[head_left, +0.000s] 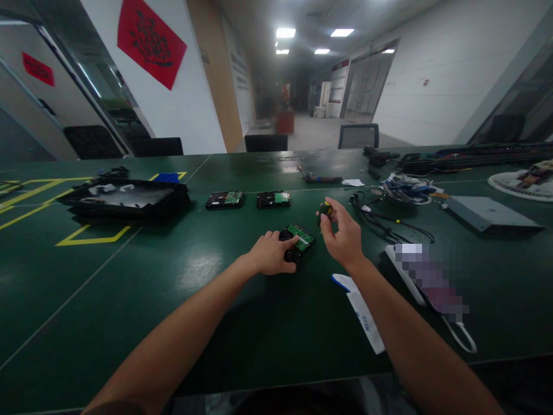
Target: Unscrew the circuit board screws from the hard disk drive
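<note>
A hard drive [304, 240] with its green circuit board facing up lies at an angle on the table in front of me. My left hand [273, 253] grips it from the left side, the index finger on the board and the thumb at the near edge. In my right hand [344, 232], a screwdriver [325, 208] with a dark green and yellow handle is held between the fingers. Its shaft points down to the drive's right edge; whether the tip touches a screw I cannot tell. Two more hard drives, one at left [225, 199] and one at right [273, 199], lie farther back.
On the green table [129, 311] a black tray-like housing [125, 199] stands at left. To the right are black cables [380, 222], a grey metal box [490, 212], a bowl of wires [408, 189], a phone-like device [425, 276] and a white strip [363, 317] beside my forearm.
</note>
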### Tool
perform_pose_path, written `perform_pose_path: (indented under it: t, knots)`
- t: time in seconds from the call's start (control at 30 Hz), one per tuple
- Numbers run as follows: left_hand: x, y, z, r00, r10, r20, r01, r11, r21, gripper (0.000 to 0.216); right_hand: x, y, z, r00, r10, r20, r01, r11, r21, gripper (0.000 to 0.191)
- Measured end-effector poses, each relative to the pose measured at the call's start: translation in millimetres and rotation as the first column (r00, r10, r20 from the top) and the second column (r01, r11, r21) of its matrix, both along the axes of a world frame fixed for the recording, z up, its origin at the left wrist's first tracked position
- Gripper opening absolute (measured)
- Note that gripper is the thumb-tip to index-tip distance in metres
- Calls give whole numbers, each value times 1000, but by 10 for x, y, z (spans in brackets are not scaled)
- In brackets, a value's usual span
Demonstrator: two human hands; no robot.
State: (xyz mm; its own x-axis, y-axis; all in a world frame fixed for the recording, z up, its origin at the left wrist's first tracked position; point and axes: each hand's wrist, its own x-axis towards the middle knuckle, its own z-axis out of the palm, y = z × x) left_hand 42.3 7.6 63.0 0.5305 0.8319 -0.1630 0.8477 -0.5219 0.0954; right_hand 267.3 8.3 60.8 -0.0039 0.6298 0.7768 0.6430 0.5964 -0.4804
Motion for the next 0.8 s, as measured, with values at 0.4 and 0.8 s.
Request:
perform_pose_path:
  t: [0.4, 0.8]
  knots:
    - [-5, -9, 5, 1000, 7, 6, -7, 1000, -4, 94, -9, -15, 18, 1000, 5, -12, -5, 1000, 12, 44]
    - [-11, -6, 6, 1000, -2, -1, 2, 1000, 8, 94, 4, -10, 12, 999, -13, -38, 14, 1000, 23, 41]
